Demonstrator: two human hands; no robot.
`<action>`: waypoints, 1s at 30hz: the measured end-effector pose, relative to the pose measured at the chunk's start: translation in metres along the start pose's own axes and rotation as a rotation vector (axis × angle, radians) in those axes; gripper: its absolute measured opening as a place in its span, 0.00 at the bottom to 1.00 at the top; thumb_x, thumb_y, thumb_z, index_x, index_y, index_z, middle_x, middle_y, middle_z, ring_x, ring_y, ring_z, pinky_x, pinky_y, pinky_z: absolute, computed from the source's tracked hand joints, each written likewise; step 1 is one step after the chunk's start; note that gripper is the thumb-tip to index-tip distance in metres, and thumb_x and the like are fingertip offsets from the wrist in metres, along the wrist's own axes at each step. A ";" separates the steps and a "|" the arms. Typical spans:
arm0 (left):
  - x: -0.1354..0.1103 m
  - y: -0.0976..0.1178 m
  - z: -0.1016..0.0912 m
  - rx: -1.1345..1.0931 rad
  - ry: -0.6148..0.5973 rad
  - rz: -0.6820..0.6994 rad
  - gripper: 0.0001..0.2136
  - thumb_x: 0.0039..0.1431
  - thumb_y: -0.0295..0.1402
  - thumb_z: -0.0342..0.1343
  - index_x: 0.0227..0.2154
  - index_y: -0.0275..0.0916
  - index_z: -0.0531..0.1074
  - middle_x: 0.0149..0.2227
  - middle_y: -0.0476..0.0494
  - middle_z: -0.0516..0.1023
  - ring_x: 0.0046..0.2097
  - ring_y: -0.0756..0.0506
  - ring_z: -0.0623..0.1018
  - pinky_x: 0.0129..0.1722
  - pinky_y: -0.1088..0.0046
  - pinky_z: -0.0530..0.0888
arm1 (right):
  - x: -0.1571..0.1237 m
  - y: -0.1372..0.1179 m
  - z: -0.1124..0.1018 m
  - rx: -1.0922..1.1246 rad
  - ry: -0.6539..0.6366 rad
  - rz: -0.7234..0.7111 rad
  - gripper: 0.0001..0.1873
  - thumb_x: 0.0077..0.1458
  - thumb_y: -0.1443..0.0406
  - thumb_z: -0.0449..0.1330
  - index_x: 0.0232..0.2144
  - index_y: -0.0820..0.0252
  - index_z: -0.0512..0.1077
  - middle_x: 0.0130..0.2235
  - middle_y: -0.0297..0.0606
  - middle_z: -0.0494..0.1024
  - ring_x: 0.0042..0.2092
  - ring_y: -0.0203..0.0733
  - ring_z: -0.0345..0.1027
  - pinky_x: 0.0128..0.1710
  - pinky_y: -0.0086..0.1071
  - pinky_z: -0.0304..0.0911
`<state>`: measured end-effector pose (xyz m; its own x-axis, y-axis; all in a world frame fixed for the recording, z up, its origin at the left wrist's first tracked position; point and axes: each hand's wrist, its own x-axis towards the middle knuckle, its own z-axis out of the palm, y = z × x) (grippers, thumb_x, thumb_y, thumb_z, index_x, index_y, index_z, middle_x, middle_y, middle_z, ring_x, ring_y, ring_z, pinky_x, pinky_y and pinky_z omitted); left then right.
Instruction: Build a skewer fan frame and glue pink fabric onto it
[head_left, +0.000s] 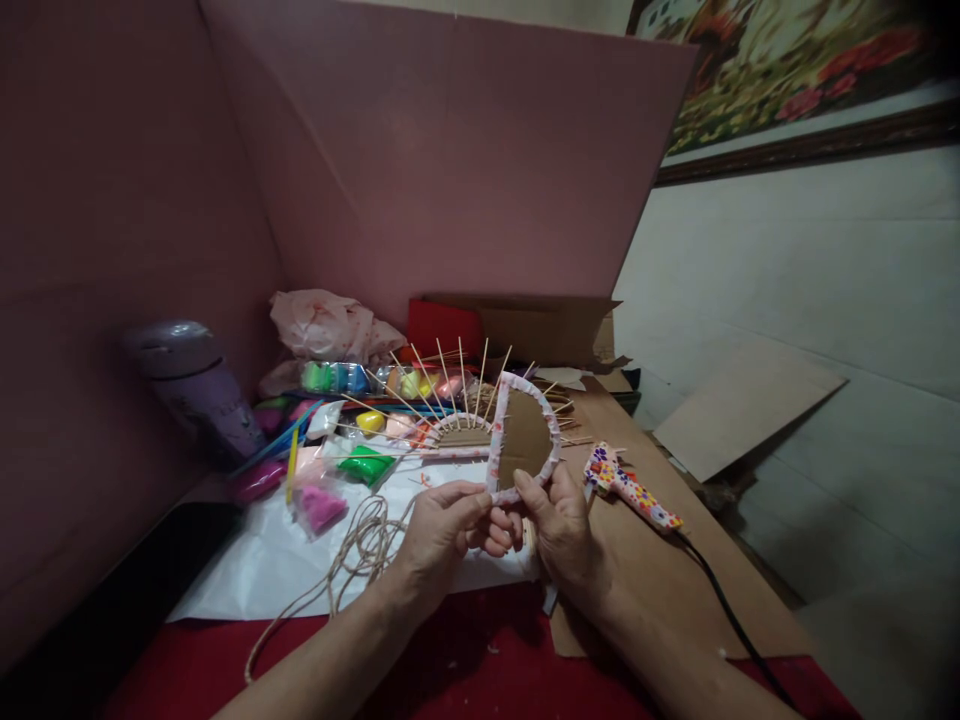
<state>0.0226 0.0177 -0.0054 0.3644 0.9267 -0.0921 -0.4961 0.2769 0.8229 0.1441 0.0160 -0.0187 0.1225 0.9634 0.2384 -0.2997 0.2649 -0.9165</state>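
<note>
Between my hands a half-round cardboard piece [529, 435] stands on end, its edge wrapped in white fabric with reddish marks. My left hand [454, 520] pinches its lower left corner. Lower right, my right hand [562, 515] grips the curved edge with the thumb on the front face. Just behind lies a second half-round cardboard piece [465, 438], edged in similar fabric, with several thin wooden sticks [461, 375] fanning out from its curve. Part of that fan is hidden behind the held piece.
A floral glue gun [630, 488] with a black cord rests on a cardboard sheet [675, 570] to the right. Left of my hands are loose twine [367, 540], bagged green clay [365, 464], pink clay [321, 508] and a purple bottle [199, 390]. White paper [225, 590] covers red cloth.
</note>
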 end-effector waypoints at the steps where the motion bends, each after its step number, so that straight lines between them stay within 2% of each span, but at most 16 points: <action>1: 0.000 0.000 0.000 0.002 0.001 0.001 0.06 0.44 0.29 0.58 0.23 0.30 0.70 0.20 0.41 0.76 0.19 0.50 0.73 0.18 0.77 0.68 | 0.000 -0.001 0.000 -0.012 0.001 -0.002 0.12 0.49 0.60 0.56 0.24 0.57 0.56 0.17 0.22 0.62 0.14 0.26 0.54 0.12 0.21 0.51; 11: 0.000 -0.004 -0.004 0.082 -0.034 0.015 0.09 0.47 0.36 0.56 0.23 0.33 0.68 0.21 0.43 0.76 0.19 0.49 0.74 0.18 0.75 0.69 | 0.000 -0.002 -0.002 -0.039 -0.042 0.038 0.12 0.49 0.59 0.56 0.25 0.57 0.56 0.18 0.25 0.67 0.13 0.27 0.56 0.12 0.21 0.53; 16: -0.004 0.003 -0.001 0.337 -0.080 0.069 0.13 0.49 0.39 0.53 0.21 0.33 0.67 0.18 0.43 0.74 0.18 0.50 0.72 0.18 0.75 0.68 | 0.001 -0.004 -0.011 -0.001 -0.144 0.071 0.09 0.50 0.61 0.55 0.29 0.58 0.59 0.19 0.26 0.69 0.11 0.25 0.52 0.09 0.20 0.48; 19: -0.005 0.010 0.000 0.477 -0.012 0.206 0.14 0.49 0.39 0.53 0.18 0.32 0.68 0.15 0.47 0.70 0.17 0.53 0.69 0.18 0.78 0.66 | -0.002 -0.010 -0.014 -0.030 -0.174 0.118 0.10 0.48 0.61 0.57 0.31 0.59 0.62 0.17 0.27 0.68 0.11 0.26 0.52 0.08 0.19 0.47; 24: 0.000 0.023 -0.007 0.328 0.162 0.408 0.10 0.48 0.40 0.55 0.26 0.36 0.68 0.21 0.52 0.69 0.21 0.53 0.69 0.17 0.80 0.66 | -0.010 -0.018 -0.010 -0.129 -0.235 0.202 0.08 0.44 0.64 0.59 0.30 0.59 0.66 0.21 0.28 0.67 0.17 0.29 0.60 0.14 0.22 0.59; 27: 0.003 0.028 -0.013 0.288 0.186 0.409 0.12 0.49 0.41 0.53 0.25 0.35 0.68 0.21 0.52 0.68 0.20 0.55 0.67 0.16 0.81 0.63 | -0.013 -0.020 -0.005 -0.163 -0.296 0.192 0.06 0.45 0.64 0.58 0.29 0.59 0.66 0.20 0.28 0.66 0.16 0.28 0.59 0.12 0.20 0.54; 30: 0.004 0.029 -0.016 0.252 0.195 0.367 0.12 0.50 0.40 0.52 0.25 0.35 0.68 0.20 0.53 0.66 0.17 0.57 0.63 0.13 0.82 0.58 | -0.013 -0.022 0.000 -0.169 -0.320 0.174 0.07 0.44 0.64 0.59 0.28 0.60 0.67 0.20 0.27 0.65 0.16 0.27 0.57 0.14 0.21 0.57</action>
<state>-0.0030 0.0334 0.0095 0.0343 0.9887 0.1460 -0.3492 -0.1250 0.9287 0.1490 -0.0027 -0.0021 -0.2249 0.9646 0.1381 -0.1266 0.1116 -0.9857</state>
